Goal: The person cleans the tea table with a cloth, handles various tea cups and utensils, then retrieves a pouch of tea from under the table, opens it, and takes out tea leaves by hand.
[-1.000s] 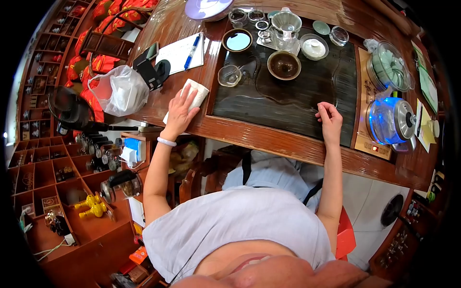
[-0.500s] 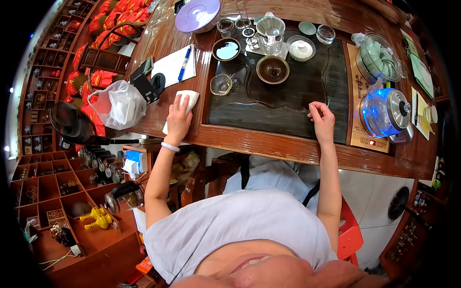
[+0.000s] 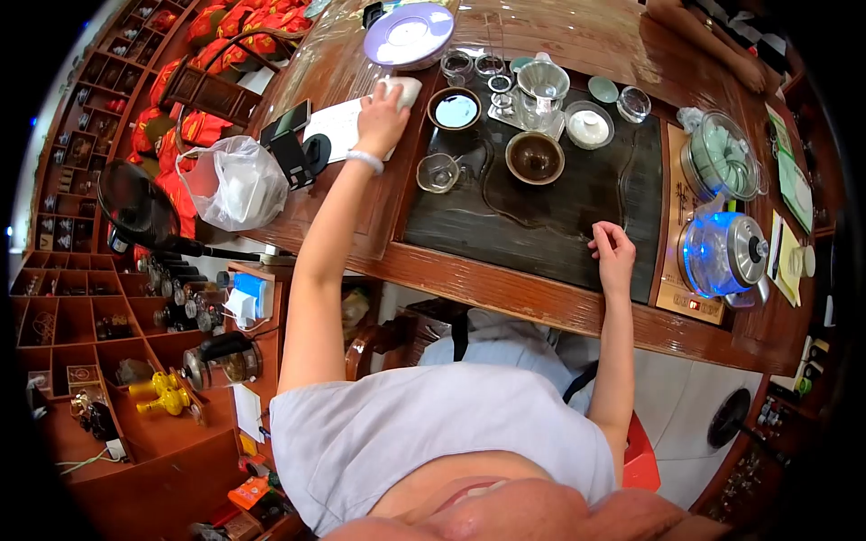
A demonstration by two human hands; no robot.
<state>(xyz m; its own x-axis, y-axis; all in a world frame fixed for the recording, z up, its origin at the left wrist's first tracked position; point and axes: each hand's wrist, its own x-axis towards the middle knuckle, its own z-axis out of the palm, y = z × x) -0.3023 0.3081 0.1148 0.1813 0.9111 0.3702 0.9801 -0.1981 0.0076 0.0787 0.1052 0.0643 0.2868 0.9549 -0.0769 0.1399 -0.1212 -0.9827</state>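
On the L side of a glossy reddish-brown wooden table [image 3: 496, 293], a folded white cloth [image 3: 409, 92] lies nr the R edge of a sheet of white paper [image 3: 339, 132], btwn a purple round lidded bowl [image 3: 409, 38] & a dark rectangular tea tray [image 3: 541, 221]. The person's left hand [image 3: 382, 123], w/ a pale round bracelet [image 3: 364, 161] at the wrist, reaches fwd onto the cloth, fingers stretched over it; can't tell if they grip or only press. The right hand [image 3: 613, 254] is over the tray's near R part, fingers loosely bent & relaxed, released.

On the tray, nearest the cloth: a brown round bowl w/ a bright reflection [image 3: 455, 109]; nearer the person, a small clear glass cup [image 3: 438, 172]. Mid-tray: a brown round bowl of dark liquid [image 3: 535, 158], w/ a clear glass pitcher topped by a strainer [image 3: 542, 83] behind it & a white lidded cup [image 3: 590, 126] to the R.

Along the R side: a clear glass kettle glowing blue [image 3: 717, 251], w/ a clear glass bowl of pale green cups [image 3: 719, 155] behind.

Far L: a white translucent plastic bag [image 3: 236, 185] beside a black angular stand [image 3: 293, 160]. Top R: another person's forearm [image 3: 708, 43] on the table.
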